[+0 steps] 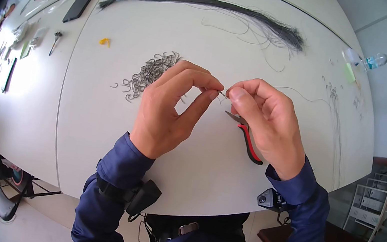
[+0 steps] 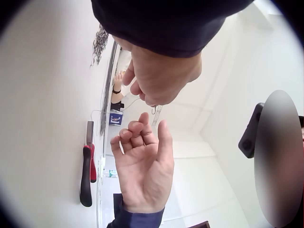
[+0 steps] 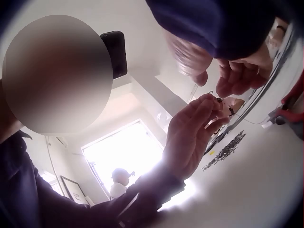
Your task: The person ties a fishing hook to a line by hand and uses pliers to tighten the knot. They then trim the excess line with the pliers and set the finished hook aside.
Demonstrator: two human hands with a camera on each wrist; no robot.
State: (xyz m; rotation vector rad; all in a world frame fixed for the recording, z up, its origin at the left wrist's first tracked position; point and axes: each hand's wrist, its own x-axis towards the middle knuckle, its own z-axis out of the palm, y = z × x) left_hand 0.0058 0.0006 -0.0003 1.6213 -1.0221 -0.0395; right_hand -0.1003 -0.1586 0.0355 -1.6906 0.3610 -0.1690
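Note:
My left hand [image 1: 168, 107] pinches a small metal fish hook [image 2: 153, 110] between thumb and index finger, above the table. A thin dark line [image 1: 304, 95] runs from about the hands toward the right. Close beside it, my right hand [image 1: 270, 118] has its fingers loosely bent, and both wrist views show its thumb apart from the fingers. Below the right hand lie pliers [image 1: 251, 145] with red and black handles, jaws pointing to the upper left. A heap of hooks [image 1: 153, 73] lies behind and left of my left hand.
A long bundle of dark line [image 1: 212, 4], with loose strands, stretches across the back of the white table [image 1: 96, 156]. A yellow piece [image 1: 105, 41] and a black phone-like slab [image 1: 82, 2] lie left. Hooks with lines [image 1: 337, 123] hang near the right edge, by a bottle [image 1: 377, 61].

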